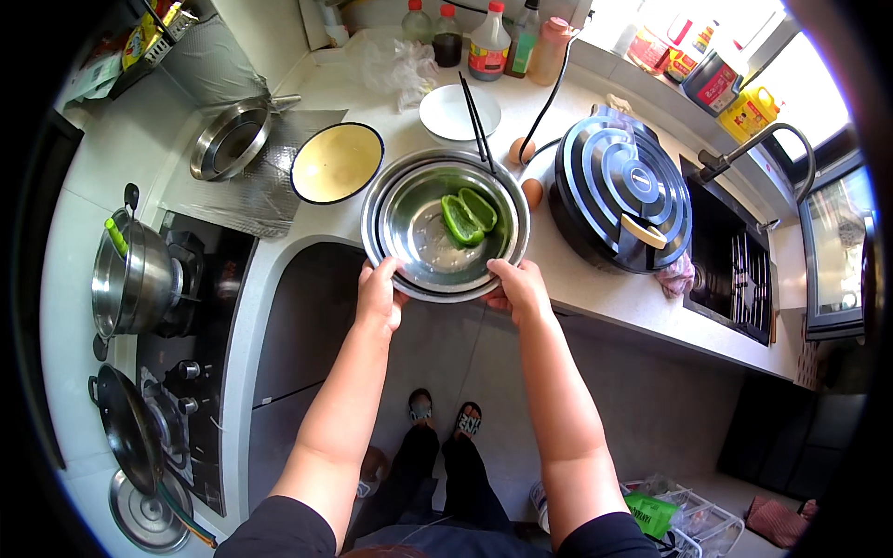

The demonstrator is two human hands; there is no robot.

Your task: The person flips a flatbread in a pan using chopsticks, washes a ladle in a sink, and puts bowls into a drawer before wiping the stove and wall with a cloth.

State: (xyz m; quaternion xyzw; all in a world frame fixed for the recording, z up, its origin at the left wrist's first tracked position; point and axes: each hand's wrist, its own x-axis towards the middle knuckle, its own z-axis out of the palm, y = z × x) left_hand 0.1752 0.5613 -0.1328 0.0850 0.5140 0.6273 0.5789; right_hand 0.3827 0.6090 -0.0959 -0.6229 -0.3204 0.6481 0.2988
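a stack of steel bowls [423,244] sits at the near edge of the white tabletop [595,296], where the tabletop curves, and in the top bowl lie 2 green pepper pieces [468,216], touching each other on the right side of the bowl's floor. the left hand [379,294] is closed on the near left rim of the stack, thumb over the edge, and the right hand [521,290] is closed on the near right rim in the same way, so both hands hold the bowls. just to the left of the stack and a little farther stands a dark-rimmed bowl with a pale yellow inside [337,162]. farther still a small white dish [451,113] carries a pair of black chopsticks [477,126] whose tips reach over the far rim of the steel bowls. 2 brown eggs [532,192] lie just to the right of the stack, beside a round black appliance with a ridged lid [619,191]. on the far left, a steel pot [135,277] rests on the gas stove [200,335], and sauce bottles [489,42] line the far wall.
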